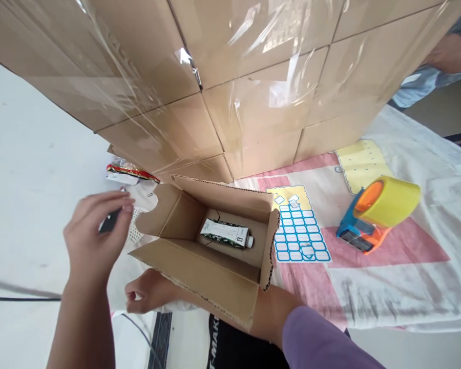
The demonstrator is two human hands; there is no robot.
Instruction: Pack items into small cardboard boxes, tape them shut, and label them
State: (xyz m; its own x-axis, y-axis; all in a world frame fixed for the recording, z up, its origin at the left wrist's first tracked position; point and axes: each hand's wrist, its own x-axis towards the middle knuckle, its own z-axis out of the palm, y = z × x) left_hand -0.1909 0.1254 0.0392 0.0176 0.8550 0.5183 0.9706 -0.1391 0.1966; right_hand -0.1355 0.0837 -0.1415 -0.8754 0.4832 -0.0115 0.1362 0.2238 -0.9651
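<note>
An open cardboard box [215,287] sits on the cloth-covered table with its flaps spread. Inside lies a white tube [225,233] with a dark leafy pattern and a white cap. To the left of the box, my left hand [96,230] is raised, thumb and forefinger pinched together; anything between the tips is too small to make out. My right forearm crosses at the near side of the box, partly hidden by the front flap. Beyond that flap, my right hand [149,291] curls its fingers against the thumb, and I cannot see anything held there.
A stack of plastic-wrapped cartons [261,113] stands behind the box. Right of it lie a blue-bordered label sheet [301,230], a yellow backing sheet [363,164] and a tape dispenser [384,210]. A red packet [132,171] lies left. Another person's arm [451,54] shows at upper right.
</note>
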